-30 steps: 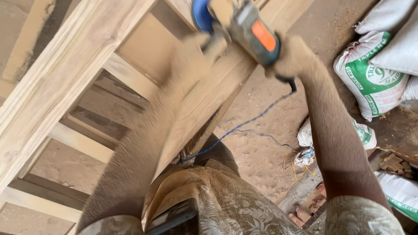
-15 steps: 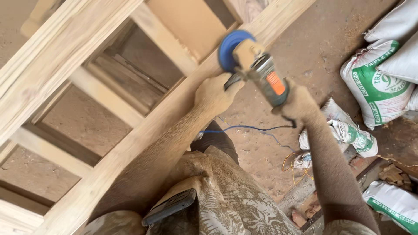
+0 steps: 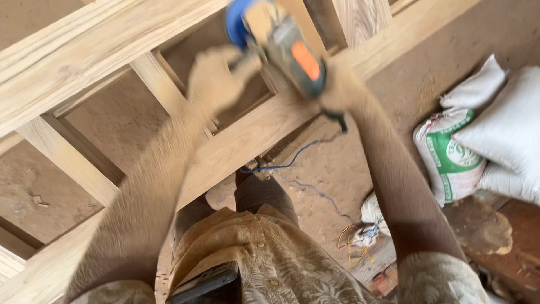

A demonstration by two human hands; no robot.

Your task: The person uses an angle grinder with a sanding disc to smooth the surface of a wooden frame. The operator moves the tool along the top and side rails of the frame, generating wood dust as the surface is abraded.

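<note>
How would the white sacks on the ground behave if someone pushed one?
The white sacks bulge and slump against each other, so one would probably sag, not roll. They look full, likely heavy. The woven skin may slip a little on the dusty ground.

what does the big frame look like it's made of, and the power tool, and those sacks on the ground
Frame: pale bare wood, unfinished, with visible grain lines and dust. Power tool, held in the left hand and right hand: grey body with an orange patch, probably plastic; the blue front part is too blurred to judge. Sacks: white, seemingly woven plastic, one with green print.
</note>
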